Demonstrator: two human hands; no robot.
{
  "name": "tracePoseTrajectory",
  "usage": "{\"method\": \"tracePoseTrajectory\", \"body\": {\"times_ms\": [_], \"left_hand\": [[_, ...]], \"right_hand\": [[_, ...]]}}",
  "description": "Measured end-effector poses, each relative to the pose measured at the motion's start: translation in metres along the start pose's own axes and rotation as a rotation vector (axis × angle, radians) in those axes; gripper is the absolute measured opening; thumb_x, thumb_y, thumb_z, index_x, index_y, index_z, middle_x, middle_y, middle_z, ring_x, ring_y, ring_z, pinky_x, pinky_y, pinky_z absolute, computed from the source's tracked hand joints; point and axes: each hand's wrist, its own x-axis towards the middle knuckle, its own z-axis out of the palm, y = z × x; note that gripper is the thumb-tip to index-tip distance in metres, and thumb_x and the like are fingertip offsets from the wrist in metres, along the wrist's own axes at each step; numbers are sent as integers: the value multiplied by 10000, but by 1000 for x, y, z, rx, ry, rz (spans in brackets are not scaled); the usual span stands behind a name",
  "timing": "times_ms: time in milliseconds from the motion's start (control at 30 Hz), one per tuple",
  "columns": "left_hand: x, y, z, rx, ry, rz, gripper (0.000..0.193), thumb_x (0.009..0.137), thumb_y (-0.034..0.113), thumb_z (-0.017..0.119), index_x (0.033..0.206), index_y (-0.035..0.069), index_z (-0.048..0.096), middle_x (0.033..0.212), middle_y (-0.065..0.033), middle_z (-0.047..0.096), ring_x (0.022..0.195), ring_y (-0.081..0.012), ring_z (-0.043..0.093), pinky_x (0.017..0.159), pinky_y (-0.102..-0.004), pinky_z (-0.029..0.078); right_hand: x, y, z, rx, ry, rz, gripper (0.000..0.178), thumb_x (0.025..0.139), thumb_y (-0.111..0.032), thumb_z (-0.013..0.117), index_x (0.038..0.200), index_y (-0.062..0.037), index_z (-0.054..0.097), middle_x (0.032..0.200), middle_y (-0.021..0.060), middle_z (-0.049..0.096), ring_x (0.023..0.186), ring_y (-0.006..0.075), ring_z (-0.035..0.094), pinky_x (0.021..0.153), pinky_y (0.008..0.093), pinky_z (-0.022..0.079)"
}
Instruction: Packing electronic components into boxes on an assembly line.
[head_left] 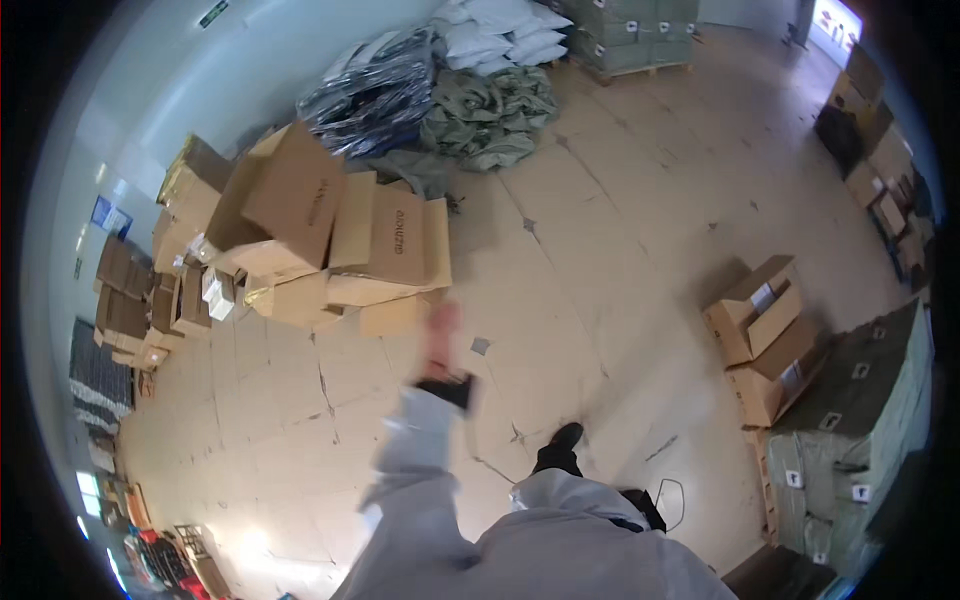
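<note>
My left hand [441, 335] reaches forward out of a light grey sleeve with a dark cuff, smeared by motion. Its fingers end close to the lower right corner of an open cardboard box [395, 228]. Whether they touch or grip it cannot be made out. That box has its flaps spread and sits against a larger open cardboard box [292, 195], tilted, on its left. More brown cardboard [295, 300] shows beneath the two. My right hand is out of view.
Stacked cartons [125, 305] line the left wall. Behind the boxes lie plastic-wrapped bundles [375, 95], crumpled green sheeting [490, 115] and white sacks [500, 35]. At right, two open cartons [755, 310] stand beside a green wrapped pallet load [845, 420]. A thin looped cord [682, 500] shows near my feet.
</note>
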Motion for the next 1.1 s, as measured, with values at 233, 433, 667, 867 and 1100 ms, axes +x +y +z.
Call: {"method": "tracePoseTrajectory", "body": {"times_ms": [233,433,667,867,1100], "left_hand": [[-281,85,307,-281,-1610,-331,529,974,237,696,1393,-30,515,1302,-167,655,1164,-232,645,998,-352,515],[-240,31,348,-363,-1467,-686,218,1012,304,559,1086,130,668,1081,-53,683,1059,-204,682,803,-388,572],[-443,96,407,242,-2100,-144,260,961,264,626,1114,61,680,1038,-100,711,999,-209,686,816,-372,562],[-670,219,555,556,-2180,397,329,910,225,693,1143,-8,693,995,-146,740,939,-215,691,830,-356,551],[-912,371,762,331,-2144,594,263,885,116,724,1112,-11,687,1018,-120,724,958,-196,683,870,-336,548]], "right_hand": [[-43,122,19,266,-55,-261,330,939,-430,548,802,-134,594,872,50,660,776,238,620,620,352,479],[-110,221,46,-47,741,-69,349,897,-366,725,1025,-43,761,812,83,735,744,192,684,687,377,547],[-241,308,55,1087,996,99,302,892,-266,720,1072,-23,713,898,77,731,817,168,704,714,336,558],[-215,353,4,1136,1036,112,283,854,-249,737,1030,-28,731,889,76,735,796,163,702,690,325,556],[-141,365,-155,763,1051,-24,403,827,-371,730,1059,-42,745,995,174,750,924,325,717,836,411,565]]}}
